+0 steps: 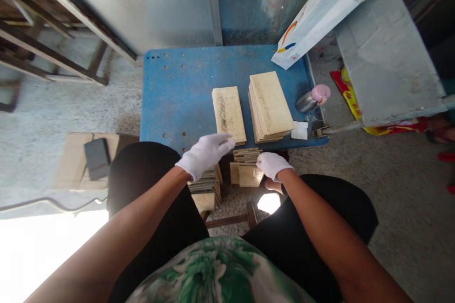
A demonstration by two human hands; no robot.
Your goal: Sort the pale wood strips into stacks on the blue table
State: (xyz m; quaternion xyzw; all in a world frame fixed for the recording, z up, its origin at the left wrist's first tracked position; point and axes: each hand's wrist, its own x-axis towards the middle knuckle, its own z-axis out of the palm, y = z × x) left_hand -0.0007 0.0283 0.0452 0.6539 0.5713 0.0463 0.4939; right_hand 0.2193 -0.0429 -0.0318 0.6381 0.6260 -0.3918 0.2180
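My left hand (208,154), in a white glove, is held with its fingers stretched out at the near edge of a low stack of thin wooden boards (231,111). Nothing shows in its grasp. My right hand (273,164), also gloved, is closed at the upper right corner of a thin wooden board (249,177) below the table edge; its fingertips are partly hidden. Behind that board sits a pile of similar pieces (247,154). A taller stack of boards (272,104) stands to the right of the low one.
Both upper stacks rest on a blue table (177,94). A steel bottle with a pink lid (307,100), a white paper piece (299,130) and a white bag (316,19) are at its right. More boards (204,189) stand between my knees. A dark phone-like object (97,158) lies on cardboard at left.
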